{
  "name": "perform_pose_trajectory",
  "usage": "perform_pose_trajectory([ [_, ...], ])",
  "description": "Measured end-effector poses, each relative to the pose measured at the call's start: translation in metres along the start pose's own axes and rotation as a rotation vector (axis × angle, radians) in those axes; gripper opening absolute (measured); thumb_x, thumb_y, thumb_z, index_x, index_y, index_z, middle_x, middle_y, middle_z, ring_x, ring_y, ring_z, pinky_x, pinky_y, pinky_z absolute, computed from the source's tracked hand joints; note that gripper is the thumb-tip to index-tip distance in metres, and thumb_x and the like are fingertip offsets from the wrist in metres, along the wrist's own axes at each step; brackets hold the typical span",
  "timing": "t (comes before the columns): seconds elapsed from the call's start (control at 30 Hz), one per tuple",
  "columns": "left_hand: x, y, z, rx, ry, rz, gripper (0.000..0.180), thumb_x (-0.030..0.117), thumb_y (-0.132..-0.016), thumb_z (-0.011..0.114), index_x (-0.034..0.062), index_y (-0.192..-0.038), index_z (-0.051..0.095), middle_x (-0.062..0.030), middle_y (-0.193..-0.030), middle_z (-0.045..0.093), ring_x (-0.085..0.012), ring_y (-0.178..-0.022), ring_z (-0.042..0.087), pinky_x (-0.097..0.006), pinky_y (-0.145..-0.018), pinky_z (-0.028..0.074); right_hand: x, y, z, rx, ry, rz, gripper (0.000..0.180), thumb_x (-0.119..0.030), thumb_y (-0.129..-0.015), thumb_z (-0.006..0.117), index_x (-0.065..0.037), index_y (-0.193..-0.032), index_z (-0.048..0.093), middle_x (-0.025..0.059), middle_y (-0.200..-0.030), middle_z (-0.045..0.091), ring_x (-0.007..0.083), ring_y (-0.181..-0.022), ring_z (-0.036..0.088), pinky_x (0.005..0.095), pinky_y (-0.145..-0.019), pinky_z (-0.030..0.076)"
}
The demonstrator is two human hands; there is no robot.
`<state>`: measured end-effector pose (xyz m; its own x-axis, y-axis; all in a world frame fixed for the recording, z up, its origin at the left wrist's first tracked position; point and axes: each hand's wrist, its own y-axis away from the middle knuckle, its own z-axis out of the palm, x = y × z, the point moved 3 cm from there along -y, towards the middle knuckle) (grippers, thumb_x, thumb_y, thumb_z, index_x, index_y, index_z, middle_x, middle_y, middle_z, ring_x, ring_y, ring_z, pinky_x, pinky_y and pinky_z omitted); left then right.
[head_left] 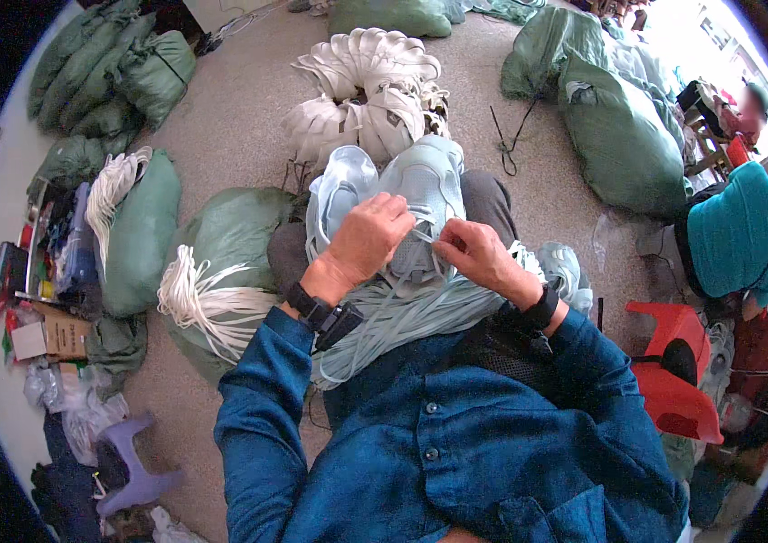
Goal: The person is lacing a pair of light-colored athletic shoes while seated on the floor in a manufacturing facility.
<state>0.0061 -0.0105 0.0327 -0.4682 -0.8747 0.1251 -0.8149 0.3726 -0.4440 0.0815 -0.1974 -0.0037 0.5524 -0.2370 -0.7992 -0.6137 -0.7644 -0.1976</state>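
Note:
A pale blue-grey sneaker [426, 167] rests on my lap with its toe pointing away from me. My left hand [370, 231] lies over its left side, fingers closed in a pinch on a pale shoelace [423, 217] at the eyelets. On the other side my right hand [479, 256] also pinches the lace, thumb against forefinger. Its fellow, a second pale blue sneaker [346, 176], sits just left, partly covered by my left hand. A thick bundle of light blue laces [402, 321] is spread across my lap beneath both wrists.
Beyond my knees, off-white shoes [366, 68] stand in curved rows. White laces [208, 303] hang over a green sack [239, 231] at left. More green sacks [624, 136] lie far right. A red stool [673, 371] and a person in teal [737, 235] are at right; a purple stool [131, 462] is lower left.

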Motion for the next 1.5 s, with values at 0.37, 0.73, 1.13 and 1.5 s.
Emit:
perform_pose_trajectory([
  [0.37,-0.008,0.008,0.008,0.04,-0.141,-0.132,0.016,0.008,-0.084,0.061,0.0068,-0.1,0.057,-0.0099,-0.082,0.058,-0.0275,-0.073,0.066,-0.038,-0.061,0.054,-0.007,0.0,-0.008,-0.019,-0.05,-0.024,0.019,-0.017,-0.087,0.068,-0.001,-0.082,0.06,0.0172,-0.069,0.06,0.0328,-0.061,0.06,0.0403,-0.058,0.047],
  [0.73,-0.034,0.004,-0.007,-0.108,0.545,-0.247,0.014,0.002,-0.083,0.061,0.0009,-0.097,0.064,-0.0158,-0.09,0.063,-0.0345,-0.084,0.064,-0.041,-0.074,0.052,0.001,0.002,-0.006,0.022,-0.103,-0.03,0.014,-0.013,-0.089,0.065,0.0,-0.087,0.06,0.0173,-0.069,0.06,0.0267,-0.06,0.06,0.038,-0.058,0.047],
  [1.13,-0.024,0.0,0.0,0.058,0.408,-0.217,0.014,-0.003,-0.081,0.065,0.0024,-0.092,0.059,-0.0139,-0.089,0.059,-0.0346,-0.082,0.063,-0.039,-0.071,0.052,-0.006,-0.018,-0.006,-0.149,-0.13,0.105,0.02,-0.018,-0.092,0.068,0.001,-0.088,0.062,0.0031,-0.066,0.056,0.0084,-0.061,0.048,0.0296,-0.055,0.042],
  [1.5,-0.003,0.006,0.02,0.379,0.131,-0.333,0.028,-0.003,-0.08,0.061,0.007,-0.105,0.058,-0.0097,-0.101,0.058,-0.0312,-0.08,0.064,-0.041,-0.063,0.053,0.002,-0.028,-0.008,-0.21,-0.099,-0.041,0.023,-0.016,-0.091,0.067,0.001,-0.079,0.056,0.0151,-0.062,0.049,0.024,-0.054,0.047,0.0372,-0.053,0.04],
])
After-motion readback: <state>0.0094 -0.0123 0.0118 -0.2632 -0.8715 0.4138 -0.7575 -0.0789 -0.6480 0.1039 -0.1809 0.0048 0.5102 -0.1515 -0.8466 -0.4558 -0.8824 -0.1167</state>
